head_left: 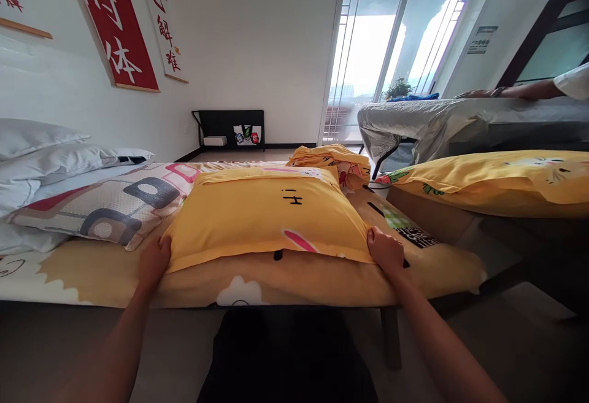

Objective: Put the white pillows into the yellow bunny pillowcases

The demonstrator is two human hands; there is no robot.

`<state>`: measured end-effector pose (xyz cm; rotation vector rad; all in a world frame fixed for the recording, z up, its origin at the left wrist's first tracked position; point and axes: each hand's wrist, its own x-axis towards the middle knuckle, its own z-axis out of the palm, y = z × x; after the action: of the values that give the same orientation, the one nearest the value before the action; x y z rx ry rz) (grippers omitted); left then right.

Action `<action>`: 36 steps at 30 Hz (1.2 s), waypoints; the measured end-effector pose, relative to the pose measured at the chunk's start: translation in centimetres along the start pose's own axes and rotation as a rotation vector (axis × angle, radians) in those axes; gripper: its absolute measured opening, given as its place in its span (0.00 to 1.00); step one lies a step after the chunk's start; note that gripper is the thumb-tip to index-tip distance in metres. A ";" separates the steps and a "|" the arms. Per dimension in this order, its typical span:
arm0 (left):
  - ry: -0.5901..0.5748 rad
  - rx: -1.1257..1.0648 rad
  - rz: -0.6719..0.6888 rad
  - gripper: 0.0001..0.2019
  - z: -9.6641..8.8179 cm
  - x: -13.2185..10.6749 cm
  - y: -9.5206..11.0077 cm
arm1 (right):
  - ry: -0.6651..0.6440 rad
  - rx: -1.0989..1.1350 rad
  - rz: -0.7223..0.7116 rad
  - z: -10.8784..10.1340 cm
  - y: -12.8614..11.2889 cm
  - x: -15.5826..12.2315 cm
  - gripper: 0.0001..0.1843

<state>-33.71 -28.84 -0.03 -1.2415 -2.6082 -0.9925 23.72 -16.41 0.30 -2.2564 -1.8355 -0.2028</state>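
Observation:
A yellow pillow (248, 213) with black "Hi" lettering and a pink rabbit-ear print lies flat on the bed in front of me. My left hand (155, 262) is closed on its near left corner. At the near right corner, the fingers of my right hand (385, 249) are wrapped round the edge. Under the pillow spreads a tan patterned bedsheet (322, 283). A patterned pillow (124, 207) in grey, white and pink rests just left of the yellow one.
White pillows (59, 164) are piled at the left. Bunched yellow cloth (329, 157) lies behind, near a white cup (380, 188). Another yellow pillow (501, 182) is at the right. Beyond it, a person's arm (519, 91) rests on a plastic-covered table (423, 115).

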 end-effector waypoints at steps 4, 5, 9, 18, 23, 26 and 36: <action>0.000 -0.006 0.001 0.17 -0.1 -0.1 0.2 | -0.002 -0.001 0.005 0.1 0.0 0.0 0.23; -0.002 -0.008 0.002 0.17 -0.1 -0.1 0.2 | -0.002 0.000 0.005 0.1 0.0 0.0 0.23; -0.011 -0.005 0.005 0.18 -0.1 -0.1 0.0 | 0.005 0.001 0.007 0.1 -0.1 0.0 0.23; -0.015 0.007 0.001 0.20 0.1 0.0 -0.2 | 0.003 0.000 0.008 -0.2 -0.1 -0.1 0.22; -0.016 0.006 -0.002 0.18 0.1 0.1 -0.2 | 0.006 0.000 0.013 -0.2 -0.2 -0.2 0.23; -0.016 0.005 -0.009 0.17 0.0 0.1 -0.1 | 0.003 0.000 0.014 -0.2 -0.2 -0.2 0.23; -0.011 -0.005 -0.001 0.17 0.0 0.0 -0.1 | 0.006 0.000 0.008 -0.3 -0.3 -0.2 0.22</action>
<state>-33.80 -28.85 -0.04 -1.2505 -2.6167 -0.9964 23.40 -16.64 0.53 -2.2611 -1.8229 -0.2080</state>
